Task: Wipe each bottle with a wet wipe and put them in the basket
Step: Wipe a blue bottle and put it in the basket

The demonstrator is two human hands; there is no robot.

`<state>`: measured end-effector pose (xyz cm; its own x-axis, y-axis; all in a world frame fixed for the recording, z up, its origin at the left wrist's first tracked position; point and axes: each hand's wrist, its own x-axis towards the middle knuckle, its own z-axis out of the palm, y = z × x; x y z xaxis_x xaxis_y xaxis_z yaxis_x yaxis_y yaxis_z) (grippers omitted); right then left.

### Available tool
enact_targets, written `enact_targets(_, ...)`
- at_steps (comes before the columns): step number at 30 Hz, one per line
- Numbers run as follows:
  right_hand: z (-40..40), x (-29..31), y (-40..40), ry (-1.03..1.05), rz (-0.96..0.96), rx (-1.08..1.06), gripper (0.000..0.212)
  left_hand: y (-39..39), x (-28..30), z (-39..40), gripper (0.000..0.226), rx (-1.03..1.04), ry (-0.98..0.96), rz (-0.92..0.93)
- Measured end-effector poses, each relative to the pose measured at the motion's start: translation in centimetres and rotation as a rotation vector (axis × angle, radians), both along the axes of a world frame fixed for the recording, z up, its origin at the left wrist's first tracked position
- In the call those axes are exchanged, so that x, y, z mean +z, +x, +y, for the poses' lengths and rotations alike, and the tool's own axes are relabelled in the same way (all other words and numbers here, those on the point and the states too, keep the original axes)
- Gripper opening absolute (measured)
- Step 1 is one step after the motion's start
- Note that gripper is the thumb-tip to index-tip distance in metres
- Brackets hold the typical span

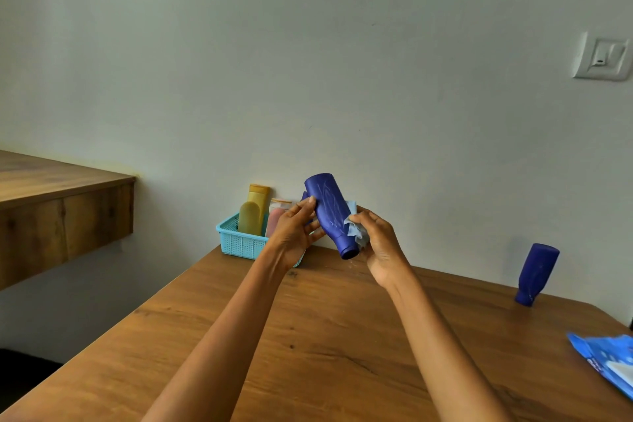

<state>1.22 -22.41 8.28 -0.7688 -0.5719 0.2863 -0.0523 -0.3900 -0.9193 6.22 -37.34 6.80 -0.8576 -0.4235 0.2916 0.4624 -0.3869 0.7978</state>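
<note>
I hold a dark blue bottle tilted in the air above the table, its open neck pointing down towards me. My left hand grips its left side. My right hand presses a crumpled pale blue wet wipe against its lower right side. Behind my hands a light blue basket sits against the wall with a yellow bottle, an olive bottle and a pink bottle upright in it. A second dark blue bottle stands neck-down at the right of the table.
The wooden table stretches from the wall towards me. A blue wet wipe pack lies at its right edge. A wooden shelf juts from the wall at left. A light switch is on the wall.
</note>
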Motion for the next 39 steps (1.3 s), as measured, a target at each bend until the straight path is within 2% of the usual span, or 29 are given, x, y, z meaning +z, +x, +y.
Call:
enact_targets(6,0.1,-0.4,-0.1,-0.070,-0.148,0.155,0.017,0.2,-0.4,0.3,0.067,-0.062,-0.080,0.051)
enact_targets(9,0.2,-0.3,-0.1,-0.031,-0.065,0.125,0.012,0.3,-0.4,0.3,0.084,-0.139,-0.080,0.159)
enact_targets(11,0.1,-0.2,-0.2,0.050,0.043,0.047,0.010,0.2,-0.5,0.0,0.073,-0.144,-0.087,0.195)
enact_targets(14,-0.3,-0.2,-0.2,0.163,0.210,-0.113,0.014,-0.1,-0.6,0.2,0.051,-0.044,-0.096,0.143)
enact_targets(17,-1.1,-0.2,0.2,0.228,0.370,-0.221,0.021,-0.5,-0.7,1.0,0.045,0.039,-0.061,0.081)
enact_targets(20,-2.3,-0.2,1.1,0.273,0.656,-0.319,0.029,-1.0,-0.7,0.9,0.038,0.132,0.004,0.067)
enact_targets(23,-2.5,-0.6,1.0,0.289,0.867,-0.391,0.025,-0.7,-0.6,0.0,0.025,0.171,0.047,0.099)
enact_targets(28,-1.2,-1.9,-0.8,0.334,0.912,-0.466,0.022,-0.3,-0.7,-0.6,0.019,0.174,0.076,0.064)
enact_targets(30,-1.4,-1.7,-0.7,0.295,0.910,-0.489,0.025,-0.6,-0.5,0.2,0.032,0.141,0.074,0.047)
enact_targets(33,-1.8,-1.0,0.2,0.243,1.041,-0.422,0.034,-0.9,0.3,1.0,0.042,0.099,0.083,0.077)
enact_targets(36,-1.6,-1.0,0.2,0.295,1.180,-0.368,0.045,-0.8,0.7,0.4,0.031,0.138,0.116,0.099)
enact_targets(39,-0.9,-1.5,-0.8,0.319,1.218,-0.335,0.045,-0.4,0.6,-0.3,0.022,0.163,0.156,0.110)
